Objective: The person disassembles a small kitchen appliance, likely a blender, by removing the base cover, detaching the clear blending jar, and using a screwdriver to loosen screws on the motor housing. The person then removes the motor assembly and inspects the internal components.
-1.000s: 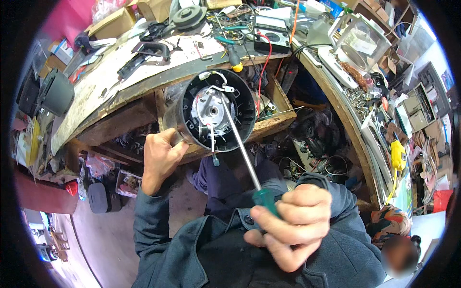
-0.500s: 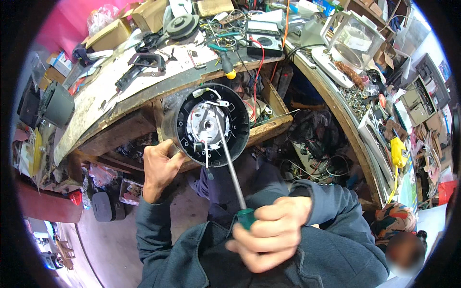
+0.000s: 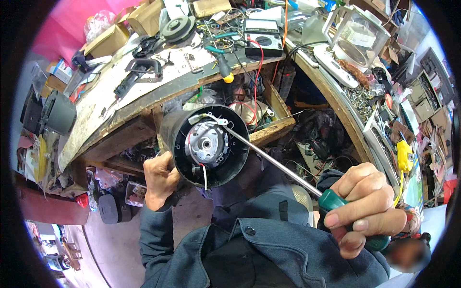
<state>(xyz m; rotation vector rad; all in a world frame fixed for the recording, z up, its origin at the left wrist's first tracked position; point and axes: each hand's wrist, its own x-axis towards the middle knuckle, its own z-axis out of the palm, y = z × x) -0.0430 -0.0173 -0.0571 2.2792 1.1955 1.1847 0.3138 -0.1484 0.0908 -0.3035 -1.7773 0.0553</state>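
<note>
A: Where is the black motor housing point(image 3: 207, 146) now?

B: Just left of centre, open end facing up, below the wooden workbench point(image 3: 120, 108). The left hand point(image 3: 161, 180) is curled tight around its wall at about 8 o'clock.

A: And the right hand point(image 3: 370, 211)?

B: At 4 o'clock, fingers wrapped shut on the green handle of a long screwdriver point(image 3: 307, 185).

A: What has changed?

B: A second ago the shaft ran almost straight down from the housing. Now it slants in from 4 o'clock, its tip at the white wire terminal point(image 3: 213, 120) near the rim at 12 o'clock. I judge the work has moved onto that fitting.
</note>
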